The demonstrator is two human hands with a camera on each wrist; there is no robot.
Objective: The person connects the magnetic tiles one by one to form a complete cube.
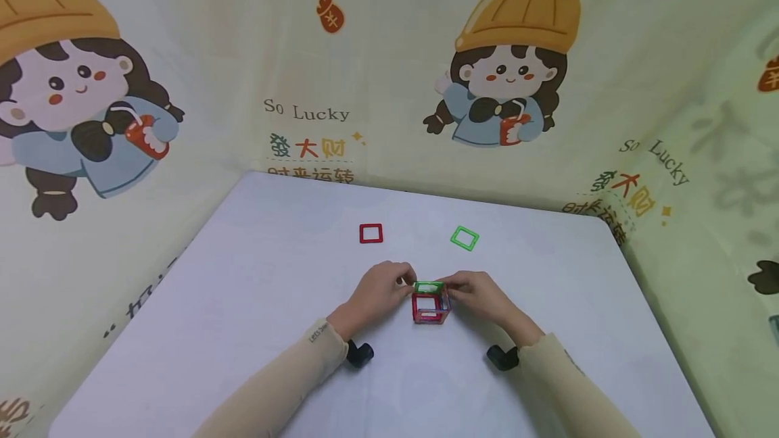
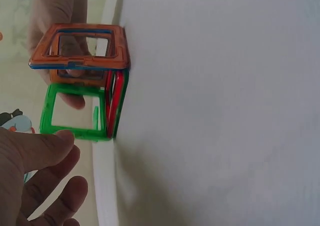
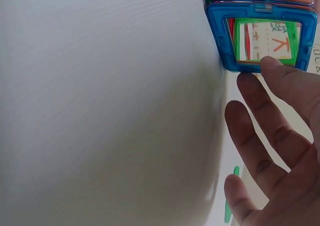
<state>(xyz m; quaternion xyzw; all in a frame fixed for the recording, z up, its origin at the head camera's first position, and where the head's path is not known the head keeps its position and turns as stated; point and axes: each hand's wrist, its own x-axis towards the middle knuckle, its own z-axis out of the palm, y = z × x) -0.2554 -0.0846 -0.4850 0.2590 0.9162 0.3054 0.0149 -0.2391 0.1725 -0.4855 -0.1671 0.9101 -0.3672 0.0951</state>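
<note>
White tabletop [image 1: 255, 303] spreads out under my arms, with a cream cloth printed with cartoon girls in orange hats [image 1: 517, 53] hanging behind it and along both sides. Near the middle of the table stands a small cube of square frame tiles [image 1: 431, 304], and I place everything else from it.

My left hand [image 1: 379, 293] is at the cube's left side, fingers bent toward its upper edge; in the left wrist view my thumb tip [image 2: 47, 146] sits just beside the green frame [image 2: 75, 110], and my other fingers are loosely curled below it. Whether they truly pinch the tile I cannot tell. My right hand [image 1: 477, 295] is at the cube's right side. In the right wrist view its fingers [image 3: 272, 136] are spread and fairly straight, with one fingertip touching the lower edge of the blue frame [image 3: 261, 36]. An orange frame [image 2: 80, 46] forms another face of the cube, and red edges show on its lower part in the head view.

Beyond the cube, on the far side and to the left, a loose red square frame [image 1: 370, 233] lies flat. Beyond it to the right lies a loose green square frame [image 1: 464, 238], turned at an angle. Both are well apart from the cube and from my hands.
</note>
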